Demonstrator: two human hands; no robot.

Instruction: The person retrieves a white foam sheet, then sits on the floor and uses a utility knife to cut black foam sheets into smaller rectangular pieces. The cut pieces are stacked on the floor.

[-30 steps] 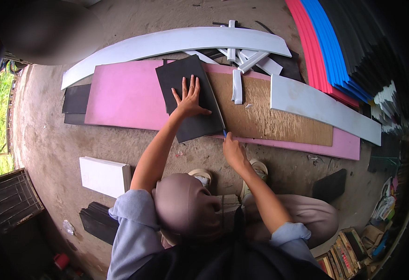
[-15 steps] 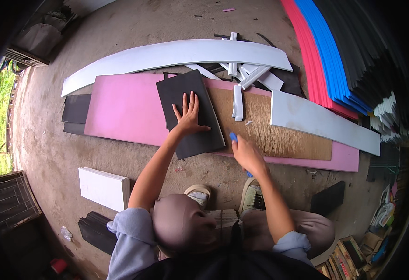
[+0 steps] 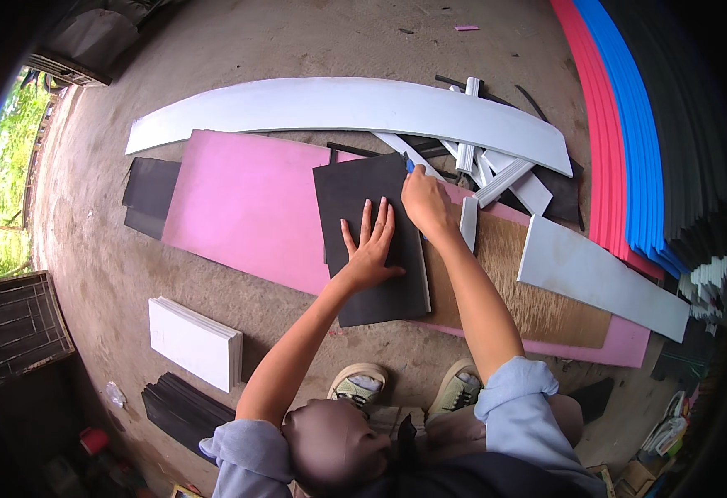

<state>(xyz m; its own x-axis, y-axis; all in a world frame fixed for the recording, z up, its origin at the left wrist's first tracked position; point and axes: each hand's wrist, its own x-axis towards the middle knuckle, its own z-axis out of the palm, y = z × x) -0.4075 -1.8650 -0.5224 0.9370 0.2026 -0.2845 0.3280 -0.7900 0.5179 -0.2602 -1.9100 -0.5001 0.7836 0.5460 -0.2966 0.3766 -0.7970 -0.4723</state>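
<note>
My left hand [image 3: 372, 259] lies flat on a black foam sheet [image 3: 359, 183], fingers spread, pressing near its middle. The black sheet sits tilted across a long pink sheet [image 3: 251, 207] and the worn brown board [image 3: 562, 286]. At the sheet's far right corner, my right hand [image 3: 425, 201] is closed around a blue utility knife [image 3: 410, 165]. Most of the knife is hidden in my fist, and its blade is too small to make out. A paler layer shows along the black sheet's right edge.
A long white strip [image 3: 338, 104] lies beyond, with white and black offcuts [image 3: 504, 181] beside it. Another white piece [image 3: 595, 266] rests at right. Tall red, blue and black sheet stacks [image 3: 629, 133] stand far right. White [image 3: 193, 342] and black stacks [image 3: 185, 411] sit near left.
My right hand has moved away from me with the knife, from beside the sheet's near right edge to its far right corner. My left hand stays spread on the black sheet.
</note>
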